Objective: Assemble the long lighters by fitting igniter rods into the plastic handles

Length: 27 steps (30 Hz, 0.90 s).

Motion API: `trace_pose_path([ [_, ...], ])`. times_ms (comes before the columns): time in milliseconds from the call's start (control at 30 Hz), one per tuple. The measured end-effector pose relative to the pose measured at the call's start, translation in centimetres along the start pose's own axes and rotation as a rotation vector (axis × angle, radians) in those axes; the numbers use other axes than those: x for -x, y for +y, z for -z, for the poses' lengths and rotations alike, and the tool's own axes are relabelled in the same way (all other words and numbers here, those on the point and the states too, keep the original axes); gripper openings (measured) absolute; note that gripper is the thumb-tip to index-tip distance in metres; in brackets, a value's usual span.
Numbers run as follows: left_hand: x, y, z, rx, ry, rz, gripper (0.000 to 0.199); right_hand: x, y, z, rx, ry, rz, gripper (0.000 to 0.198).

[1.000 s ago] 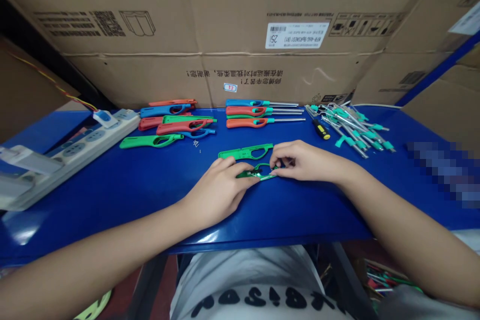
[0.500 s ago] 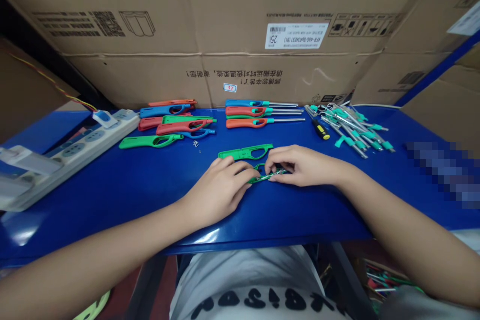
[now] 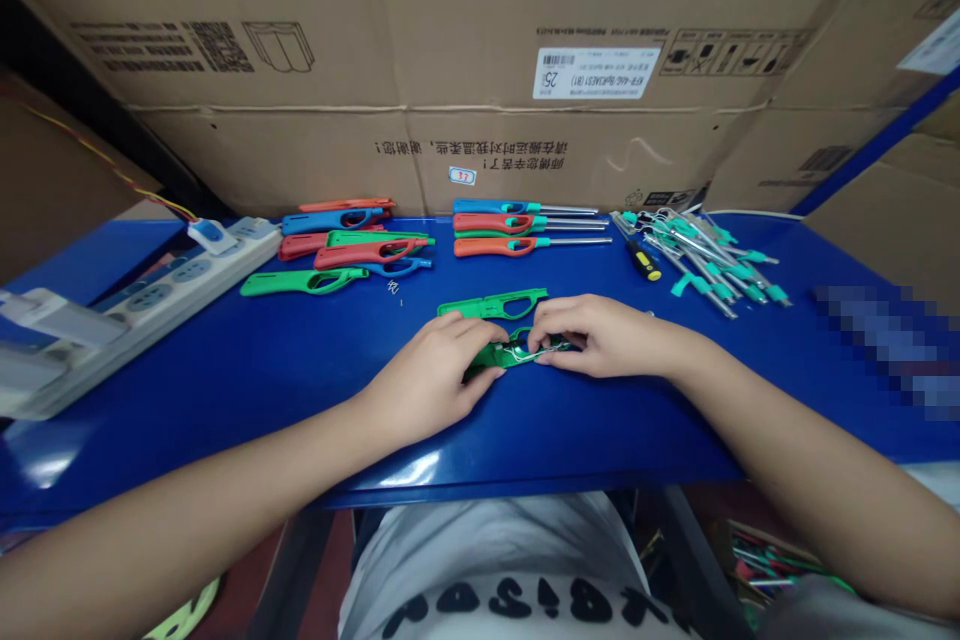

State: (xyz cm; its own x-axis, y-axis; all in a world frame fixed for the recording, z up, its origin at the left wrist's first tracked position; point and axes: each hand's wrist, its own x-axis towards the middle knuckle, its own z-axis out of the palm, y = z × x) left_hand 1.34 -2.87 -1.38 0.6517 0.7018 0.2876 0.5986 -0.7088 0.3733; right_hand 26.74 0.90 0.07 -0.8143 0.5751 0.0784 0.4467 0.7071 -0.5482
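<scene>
While both hands pinch one green shell (image 3: 504,353), another green shell (image 3: 491,304) lies just behind.

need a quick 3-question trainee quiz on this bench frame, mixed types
1. True or false: both hands are on the same green shell.
2. What lies directly behind the hands? A) loose green shell half B) power strip C) screwdriver
3. Fill in: the finished lighters with metal tubes lie against the ___ at the back.

Key
1. True: left hand and right hand both grip it.
2. A
3. cardboard boxes
</scene>
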Motion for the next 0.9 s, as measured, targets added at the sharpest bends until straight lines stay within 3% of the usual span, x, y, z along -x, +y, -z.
trace_pose_path([
  [667,0.2,-0.3,-0.3,-0.096,-0.022,-0.093,0.033,-0.2,-0.6,-0.1,0.001,-0.027,-0.019,0.005],
  [900,0.2,-0.1,-0.2,-0.065,-0.050,-0.048,0.037,0.6,-0.5,1.0,-0.156,-0.071,-0.027,0.028],
])
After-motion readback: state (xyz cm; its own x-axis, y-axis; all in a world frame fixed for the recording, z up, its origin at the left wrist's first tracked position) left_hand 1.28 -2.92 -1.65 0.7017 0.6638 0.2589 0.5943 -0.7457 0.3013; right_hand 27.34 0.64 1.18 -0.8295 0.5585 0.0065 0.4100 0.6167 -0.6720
